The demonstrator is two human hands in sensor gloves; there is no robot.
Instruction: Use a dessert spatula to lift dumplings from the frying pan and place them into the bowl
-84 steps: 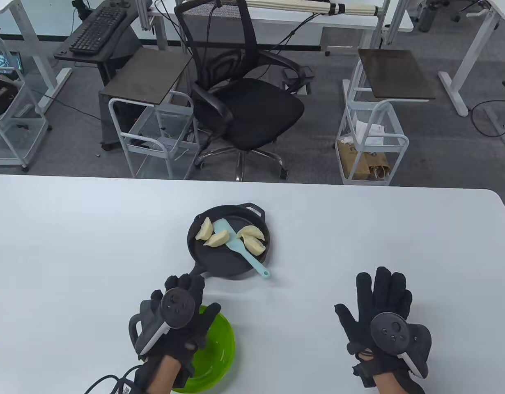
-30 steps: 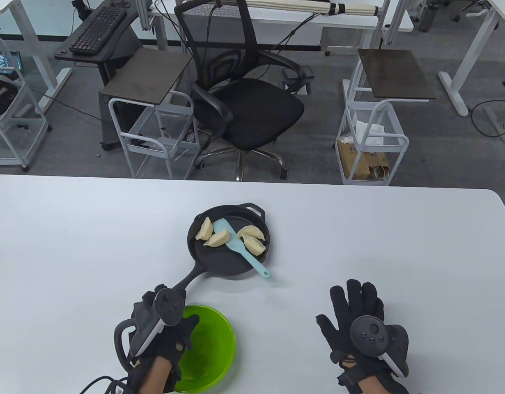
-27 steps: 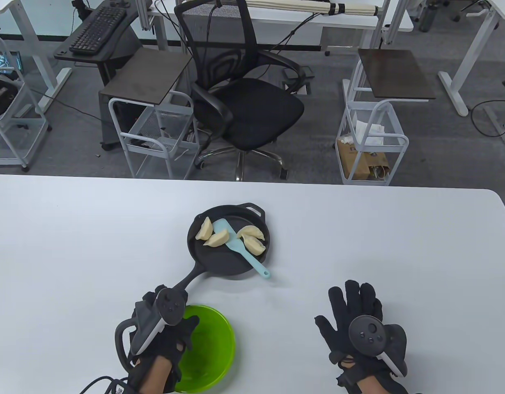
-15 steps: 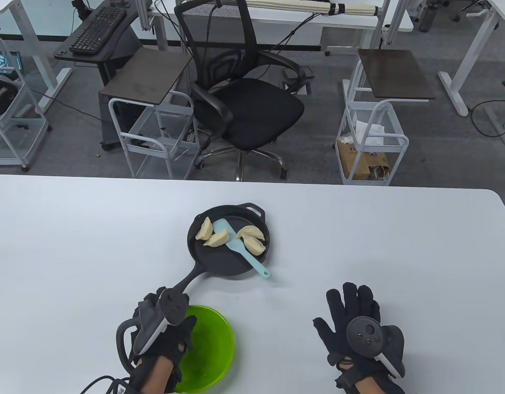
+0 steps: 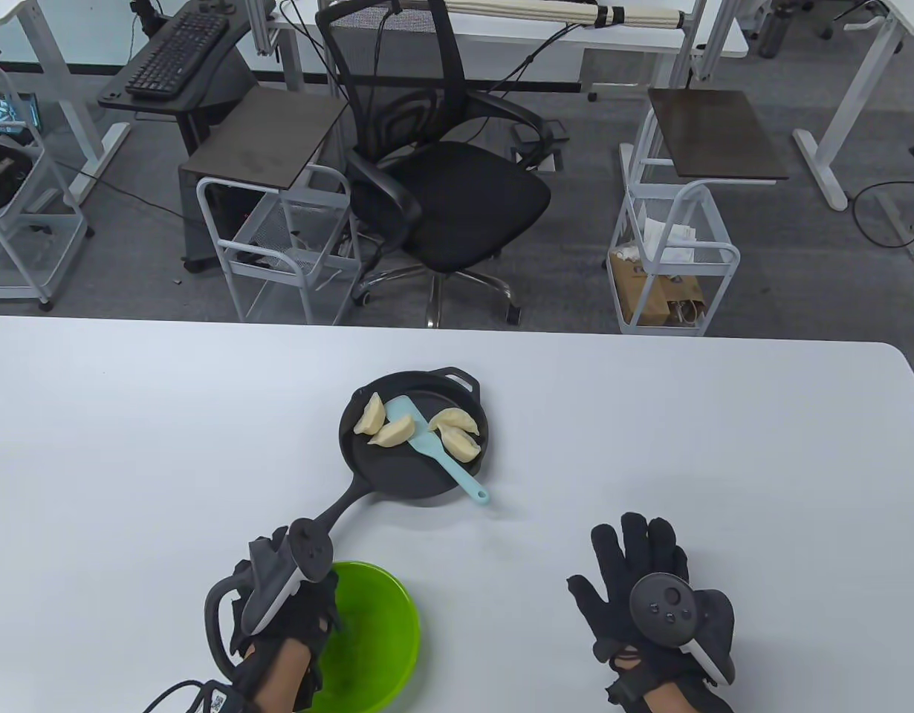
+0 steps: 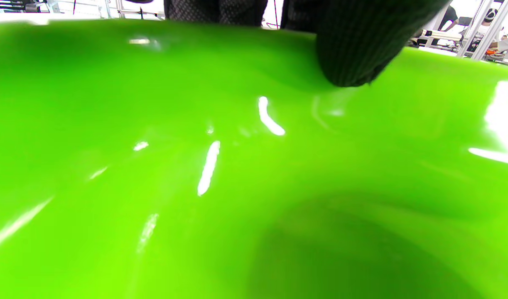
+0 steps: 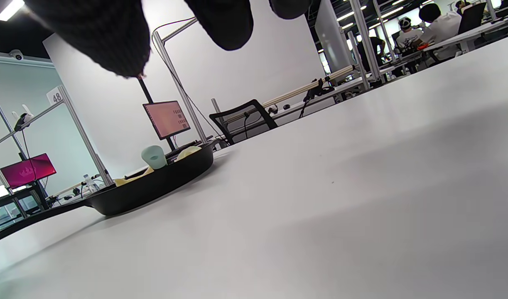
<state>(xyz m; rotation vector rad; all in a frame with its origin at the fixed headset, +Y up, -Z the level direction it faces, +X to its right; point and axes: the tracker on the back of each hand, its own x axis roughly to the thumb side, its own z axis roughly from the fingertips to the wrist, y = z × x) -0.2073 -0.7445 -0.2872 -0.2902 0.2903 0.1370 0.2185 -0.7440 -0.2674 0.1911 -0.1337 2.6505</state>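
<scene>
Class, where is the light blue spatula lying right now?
In the table view, the spatula lies in the black frying pan between the dumplings, its handle poking over the pan's near-right rim.

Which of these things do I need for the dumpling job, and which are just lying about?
Needed:
frying pan
dumplings
spatula, lying in the pan
green bowl, left hand gripping its rim
right hand, flat on the table

Lying about:
office chair
keyboard
wire carts
</scene>
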